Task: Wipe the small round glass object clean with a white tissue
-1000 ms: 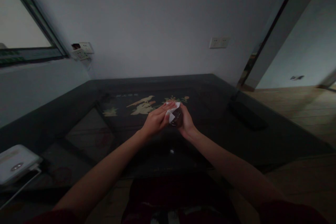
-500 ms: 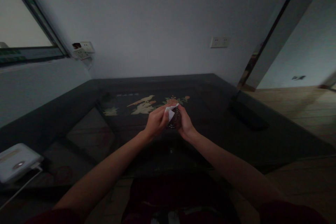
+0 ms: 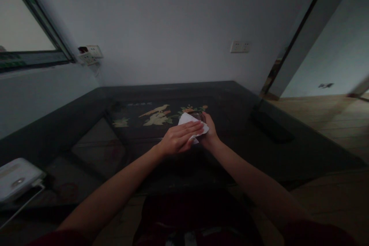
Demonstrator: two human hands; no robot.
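Note:
My left hand (image 3: 180,136) presses a white tissue (image 3: 186,118) with its fingers extended together over the near side of a dark, shiny, rounded object (image 3: 198,116) that looks like glass. Around the right side of that object my right hand (image 3: 211,130) is wrapped, gripping it. Tissue and fingers cover most of the object, so its exact kind cannot be made out. Both hands are held over the middle of a dark glossy table (image 3: 230,103) bearing a bird-and-flower picture (image 3: 157,115).
A white box-shaped device (image 3: 20,178) with a white cable lies at the left edge. On the right part of the table rests a long black object (image 3: 272,126). The wall behind carries sockets (image 3: 240,47) and a plug adapter (image 3: 88,58).
My left hand has shifted right and flattened across the object, with the tissue now spread over its near side. The object and my right hand have moved slightly right.

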